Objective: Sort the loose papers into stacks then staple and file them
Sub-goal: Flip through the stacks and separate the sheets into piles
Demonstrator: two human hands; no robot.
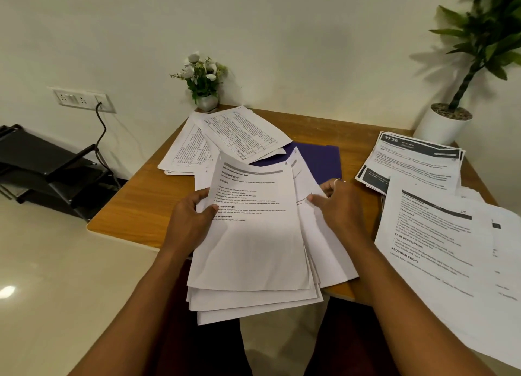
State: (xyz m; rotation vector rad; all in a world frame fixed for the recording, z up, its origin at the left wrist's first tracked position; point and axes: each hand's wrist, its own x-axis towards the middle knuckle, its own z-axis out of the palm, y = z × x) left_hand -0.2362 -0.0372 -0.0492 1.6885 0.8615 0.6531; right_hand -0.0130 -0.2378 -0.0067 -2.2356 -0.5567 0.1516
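Note:
A fanned bundle of printed sheets (251, 251) is held over the near edge of the wooden table (135, 206). My left hand (189, 220) grips its left edge, thumb on the top page. My right hand (338, 206) pinches a sheet on the bundle's right side. Table-printed sheets (239, 133) lie spread at the back left. A stack with dark headers (414, 161) lies at the back right. Another stack of text pages (451, 257) covers the near right. A purple folder (318, 158) lies in the middle, partly under papers.
A small pot of white flowers (204, 79) stands at the table's back edge. A tall plant in a white pot (442, 121) stands at the back right corner. A black rack (48, 164) sits on the floor to the left, below a wall socket (81, 99).

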